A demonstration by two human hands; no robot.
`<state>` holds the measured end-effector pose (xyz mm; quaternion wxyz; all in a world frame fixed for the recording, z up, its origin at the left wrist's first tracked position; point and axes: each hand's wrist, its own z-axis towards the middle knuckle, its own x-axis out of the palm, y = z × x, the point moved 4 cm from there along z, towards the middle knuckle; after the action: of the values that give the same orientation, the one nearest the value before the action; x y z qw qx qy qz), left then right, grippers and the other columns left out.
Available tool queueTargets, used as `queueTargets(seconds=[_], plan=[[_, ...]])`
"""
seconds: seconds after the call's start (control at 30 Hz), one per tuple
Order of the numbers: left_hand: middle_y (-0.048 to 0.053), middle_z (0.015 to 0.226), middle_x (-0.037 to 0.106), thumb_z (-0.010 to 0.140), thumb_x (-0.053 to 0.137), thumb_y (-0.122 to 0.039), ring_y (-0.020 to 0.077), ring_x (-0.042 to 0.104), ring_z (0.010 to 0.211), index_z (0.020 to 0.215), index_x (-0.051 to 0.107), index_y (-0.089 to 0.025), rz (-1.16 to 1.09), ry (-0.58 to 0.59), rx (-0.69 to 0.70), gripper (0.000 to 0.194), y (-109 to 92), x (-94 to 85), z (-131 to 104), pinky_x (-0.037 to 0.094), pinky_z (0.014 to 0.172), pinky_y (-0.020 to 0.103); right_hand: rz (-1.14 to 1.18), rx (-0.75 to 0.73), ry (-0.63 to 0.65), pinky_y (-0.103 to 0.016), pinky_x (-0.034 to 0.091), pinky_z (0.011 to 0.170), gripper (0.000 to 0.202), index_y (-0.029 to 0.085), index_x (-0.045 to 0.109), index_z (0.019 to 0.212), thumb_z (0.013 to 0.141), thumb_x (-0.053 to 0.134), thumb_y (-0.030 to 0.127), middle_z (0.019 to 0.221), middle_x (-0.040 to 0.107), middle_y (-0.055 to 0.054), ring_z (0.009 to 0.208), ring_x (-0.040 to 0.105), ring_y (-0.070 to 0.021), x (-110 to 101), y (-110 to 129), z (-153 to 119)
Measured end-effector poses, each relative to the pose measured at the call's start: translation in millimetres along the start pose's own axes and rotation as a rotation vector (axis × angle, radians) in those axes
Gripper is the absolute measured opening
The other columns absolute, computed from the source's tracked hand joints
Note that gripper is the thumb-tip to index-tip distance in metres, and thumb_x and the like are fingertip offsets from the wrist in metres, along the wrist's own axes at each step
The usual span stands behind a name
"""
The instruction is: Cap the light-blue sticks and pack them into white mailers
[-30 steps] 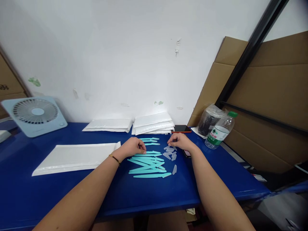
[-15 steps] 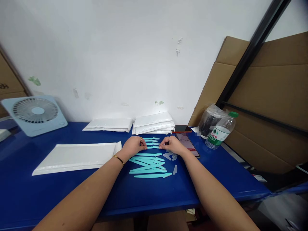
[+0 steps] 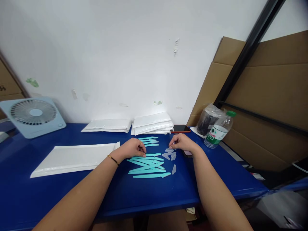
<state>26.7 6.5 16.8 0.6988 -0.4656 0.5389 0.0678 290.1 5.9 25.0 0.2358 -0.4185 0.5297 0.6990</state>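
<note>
My left hand (image 3: 136,148) is closed, thumb and fingertips pinched at the handle end of the topmost turquoise eyebrow razor (image 3: 154,155) in a loose, crossed pile. Beyond that hand, several other razors (image 3: 152,145) lie side by side in a neat row, their left ends hidden behind my fingers. My right hand (image 3: 180,141) is over the small translucent blade caps (image 3: 166,156), its fingertips pinched at the far edge of the group on a cap that is mostly covered. One cap (image 3: 174,169) lies apart, nearer to me.
White padded mailers (image 3: 152,123) are stacked against the wall, with another mailer (image 3: 74,157) flat at left. A blue fan (image 3: 36,113) stands far left. On the right are a water bottle (image 3: 218,131), a bagged dark object (image 3: 207,123) and an orange-edged phone (image 3: 181,128). A second phone (image 3: 187,153) is partly under my right wrist.
Both hands have left the razor in the far row. My left hand has come nearer to the loose pile; my right hand has moved right to the caps.
</note>
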Motion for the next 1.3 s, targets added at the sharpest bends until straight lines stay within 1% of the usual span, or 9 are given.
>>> queueTargets(seconds=[0.1, 0.3, 0.57, 0.77, 0.97, 1.03, 1.13, 1.2, 1.3], plan=[[-0.001, 0.066, 0.065, 0.067, 0.06, -0.045, 0.0104, 0.055, 0.059, 0.077, 0.069, -0.02, 0.013, -0.015, 0.017, 0.028, 1, 2.0, 1, 0.038, 0.054, 0.018, -0.038, -0.024, 0.052, -0.022, 0.041, 0.06, 0.019, 0.022, 0.073, 0.072, 0.058, 0.071, 0.035, 0.067, 0.068, 0.0, 0.063, 0.059, -0.0135, 5, 6, 0], [0.0, 0.07, 0.066, 0.067, 0.06, -0.042, 0.0111, 0.057, 0.061, 0.077, 0.069, -0.02, 0.079, -0.059, 0.027, 0.026, -1, 1.1, 3, 0.038, 0.055, 0.018, -0.077, -0.12, 0.01, -0.021, 0.04, 0.061, 0.016, 0.024, 0.073, 0.077, 0.068, 0.064, 0.033, 0.074, 0.069, 0.0, 0.066, 0.059, -0.0128, 13, 21, 4], [0.0, 0.067, 0.065, 0.068, 0.059, -0.039, 0.0114, 0.055, 0.06, 0.076, 0.07, -0.022, 0.181, -0.144, -0.016, 0.021, 2, -0.8, 6, 0.035, 0.051, 0.019, 0.039, -0.15, 0.078, -0.021, 0.042, 0.059, 0.018, 0.021, 0.072, 0.078, 0.066, 0.066, 0.033, 0.077, 0.067, -0.002, 0.068, 0.058, -0.0139, 22, 20, 7], [0.0, 0.071, 0.066, 0.071, 0.057, -0.037, 0.012, 0.055, 0.061, 0.076, 0.07, -0.023, 0.229, -0.161, 0.034, 0.019, 3, 1.6, 8, 0.034, 0.052, 0.02, 0.085, -0.203, 0.051, -0.023, 0.044, 0.062, 0.021, 0.02, 0.071, 0.081, 0.07, 0.064, 0.036, 0.08, 0.065, -0.004, 0.068, 0.057, -0.0135, 29, 32, 7], [0.001, 0.077, 0.066, 0.074, 0.055, -0.032, 0.0138, 0.056, 0.067, 0.075, 0.069, -0.023, 0.272, -0.215, 0.047, 0.017, 2, 5.3, 13, 0.037, 0.06, 0.022, 0.091, -0.247, -0.015, -0.023, 0.044, 0.063, 0.017, 0.021, 0.071, 0.08, 0.072, 0.063, 0.033, 0.08, 0.064, -0.003, 0.067, 0.057, -0.0126, 46, 45, 18], [0.003, 0.081, 0.066, 0.075, 0.054, -0.032, 0.0157, 0.057, 0.073, 0.079, 0.069, -0.022, 0.311, -0.289, 0.008, 0.018, 1, 1.3, 11, 0.037, 0.065, 0.023, 0.071, -0.249, -0.073, -0.023, 0.043, 0.065, 0.015, 0.021, 0.071, 0.079, 0.072, 0.063, 0.032, 0.081, 0.065, -0.003, 0.069, 0.058, -0.0129, 45, 46, 20], [0.004, 0.088, 0.065, 0.075, 0.054, -0.038, 0.0165, 0.056, 0.076, 0.086, 0.068, -0.022, 0.274, -0.36, -0.031, 0.024, -4, -5.6, 5, 0.038, 0.067, 0.024, 0.072, -0.246, -0.103, -0.023, 0.043, 0.069, 0.015, 0.02, 0.071, 0.079, 0.073, 0.061, 0.03, 0.083, 0.065, -0.003, 0.075, 0.058, -0.0138, 29, 43, 14], [0.002, 0.085, 0.065, 0.072, 0.056, -0.045, 0.0149, 0.057, 0.072, 0.085, 0.067, -0.022, 0.162, -0.271, -0.007, 0.028, -7, -4.4, 2, 0.039, 0.063, 0.022, 0.077, -0.214, -0.034, -0.023, 0.044, 0.068, 0.016, 0.02, 0.071, 0.079, 0.071, 0.063, 0.031, 0.082, 0.065, -0.003, 0.074, 0.059, -0.0141, 16, 37, 6], [0.0, 0.075, 0.065, 0.065, 0.062, -0.048, 0.0126, 0.057, 0.066, 0.08, 0.067, -0.021, 0.023, -0.045, 0.022, 0.031, -10, 5.1, 0, 0.039, 0.057, 0.019, 0.025, -0.125, 0.144, -0.022, 0.043, 0.061, 0.021, 0.019, 0.072, 0.078, 0.064, 0.068, 0.034, 0.077, 0.066, -0.003, 0.068, 0.058, -0.014, 6, 25, -4]])
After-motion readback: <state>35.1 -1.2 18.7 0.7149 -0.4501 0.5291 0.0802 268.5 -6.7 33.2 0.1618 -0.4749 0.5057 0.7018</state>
